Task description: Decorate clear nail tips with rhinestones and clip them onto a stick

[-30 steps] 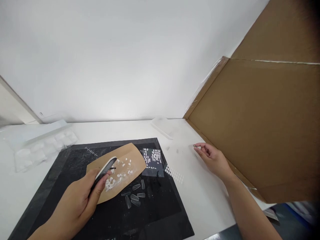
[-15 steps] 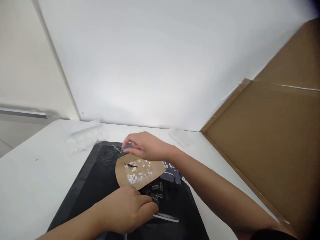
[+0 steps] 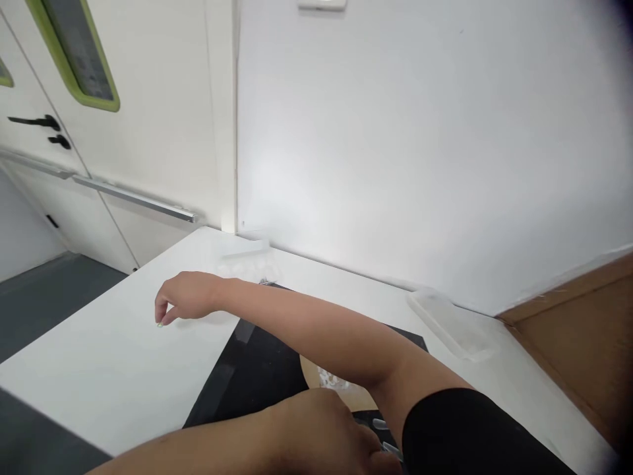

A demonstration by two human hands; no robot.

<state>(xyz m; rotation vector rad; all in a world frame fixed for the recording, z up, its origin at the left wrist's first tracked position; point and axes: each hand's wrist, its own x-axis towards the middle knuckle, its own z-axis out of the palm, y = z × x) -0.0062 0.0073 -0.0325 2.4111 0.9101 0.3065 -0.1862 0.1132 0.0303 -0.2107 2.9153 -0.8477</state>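
My right hand [image 3: 179, 302] reaches far across to the left over the white table [image 3: 99, 369]. Its fingertips are pinched on a tiny pale green piece [image 3: 159, 324] that touches the tabletop. My right forearm crosses above the black mat [image 3: 247, 369]. My left hand [image 3: 316, 429] is at the bottom edge over the mat, fingers curled closed; what they hold is hidden. Behind it lies brown paper [image 3: 361, 398] with small white bits [image 3: 329, 377]. Clear nail tips [image 3: 380, 424] lie beside the left hand.
A clear plastic tray [image 3: 246, 259] sits at the table's far left corner by the wall. A clear lid [image 3: 450, 322] lies at the back right. Cardboard [image 3: 573, 330] stands at the right edge. A door with a black handle [image 3: 34, 122] is at the left.
The view swung left. My right hand moved from above the brown paper out left onto the bare white table. My left hand dropped to the lower edge of the view.
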